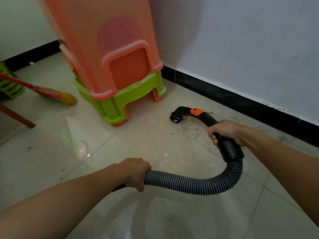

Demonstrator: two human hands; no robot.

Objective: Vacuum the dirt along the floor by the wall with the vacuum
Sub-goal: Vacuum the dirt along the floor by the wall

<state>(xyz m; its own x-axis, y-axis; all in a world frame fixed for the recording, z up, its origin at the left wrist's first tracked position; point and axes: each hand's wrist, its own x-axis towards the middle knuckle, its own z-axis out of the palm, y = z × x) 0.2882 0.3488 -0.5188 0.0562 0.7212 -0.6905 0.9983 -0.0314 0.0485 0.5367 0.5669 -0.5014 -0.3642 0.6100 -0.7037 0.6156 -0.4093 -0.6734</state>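
1. Vacuum nozzle: black, mouth turned down at the pale tiled floor, a little out from the wall, between the stacked stools and the skirting. Whether it touches the tile cannot be told.
2. A curved black wand with an orange patch arches from the nozzle back toward the person.
3. The right hand grips the wand with fingers curled round it, just above the wide black cuff.
4. From the cuff a ribbed grey hose loops down and across to the left.
5. The left hand clasps the hose, fingers wrapped over its top; the hose runs on beneath the forearm.
6. Dirt lies as dark specks on the tile just beside the nozzle, under the wand's arch, with more grit scattered along the foot of the wall to the right.
7. A black skirting runs along the base of the white wall.
8. An orange stool is stacked on a green stool; they stand near the corner, left of the nozzle.
9. A broom with a red handle and yellow bristles lies on the floor left of the stools.
10. A green slatted basket and a brown wooden leg show at the left edge.
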